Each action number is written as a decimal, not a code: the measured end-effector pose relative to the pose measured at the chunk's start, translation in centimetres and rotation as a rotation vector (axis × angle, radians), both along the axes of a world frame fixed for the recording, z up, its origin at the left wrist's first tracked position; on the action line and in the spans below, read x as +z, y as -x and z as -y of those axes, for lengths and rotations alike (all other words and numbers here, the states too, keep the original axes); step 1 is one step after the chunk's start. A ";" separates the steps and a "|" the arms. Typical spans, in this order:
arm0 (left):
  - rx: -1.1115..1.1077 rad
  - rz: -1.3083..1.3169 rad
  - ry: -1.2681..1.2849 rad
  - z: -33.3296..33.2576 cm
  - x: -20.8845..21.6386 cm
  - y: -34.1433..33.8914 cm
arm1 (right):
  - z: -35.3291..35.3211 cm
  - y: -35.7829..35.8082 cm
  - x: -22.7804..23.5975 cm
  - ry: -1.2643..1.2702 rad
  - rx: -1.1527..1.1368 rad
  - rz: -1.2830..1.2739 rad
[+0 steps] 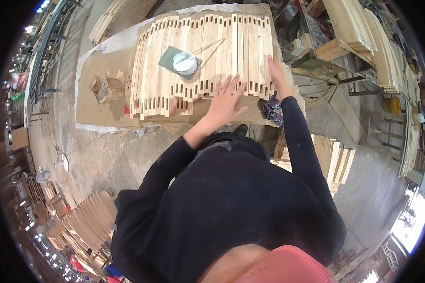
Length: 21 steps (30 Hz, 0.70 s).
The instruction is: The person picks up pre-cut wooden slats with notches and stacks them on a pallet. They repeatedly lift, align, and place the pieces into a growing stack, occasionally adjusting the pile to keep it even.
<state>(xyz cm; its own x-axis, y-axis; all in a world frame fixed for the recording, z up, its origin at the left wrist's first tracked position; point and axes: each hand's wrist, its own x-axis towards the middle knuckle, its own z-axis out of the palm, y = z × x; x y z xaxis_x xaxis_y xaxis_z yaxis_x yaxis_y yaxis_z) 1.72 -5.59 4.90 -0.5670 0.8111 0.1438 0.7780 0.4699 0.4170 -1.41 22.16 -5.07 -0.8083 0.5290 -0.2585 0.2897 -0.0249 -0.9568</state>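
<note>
Pink brim | left hand splayed, right hand unclenched, at wooden slats | brown-topped table | grey workshop floor

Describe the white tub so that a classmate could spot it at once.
On the cardboard-covered table, find the row of pale slotted slats. A green sheet lies on them, and on it sits the white tub, the only round, white thing there.

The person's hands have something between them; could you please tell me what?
Slotted ends of wooden slats lie between the left hand and the right hand in the head view.
</note>
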 end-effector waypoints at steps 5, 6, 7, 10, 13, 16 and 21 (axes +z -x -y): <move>0.253 0.140 -0.076 9.6 2.0 -0.8 | -3.2 4.2 -2.0 0.247 0.002 0.061; 0.310 0.141 -0.069 11.3 2.3 -1.0 | -2.9 4.8 -2.1 0.231 0.004 0.087; 0.373 0.139 -0.049 12.9 2.6 -0.9 | -2.0 5.4 -2.2 0.278 0.020 0.099; 0.461 0.163 -0.098 14.9 2.6 -0.5 | -1.3 5.1 -2.1 0.294 0.027 0.056; 0.387 0.195 -0.036 13.2 2.4 0.5 | -2.1 3.8 -1.3 0.150 0.051 0.132; 0.310 0.219 0.035 11.8 3.6 1.0 | 0.6 3.5 0.2 0.159 0.157 0.136; 0.178 0.272 -0.105 7.9 3.8 1.3 | -1.4 -0.4 3.1 -0.181 0.135 0.070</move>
<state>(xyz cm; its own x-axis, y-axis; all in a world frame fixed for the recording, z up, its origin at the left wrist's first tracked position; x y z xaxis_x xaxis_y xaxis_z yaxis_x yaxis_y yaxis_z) 0.39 -13.48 8.67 -0.7271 0.6850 0.0453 0.5417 0.5320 0.6508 -0.97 23.55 -1.95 -0.8582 0.4602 -0.2276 0.3450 0.1886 -0.9195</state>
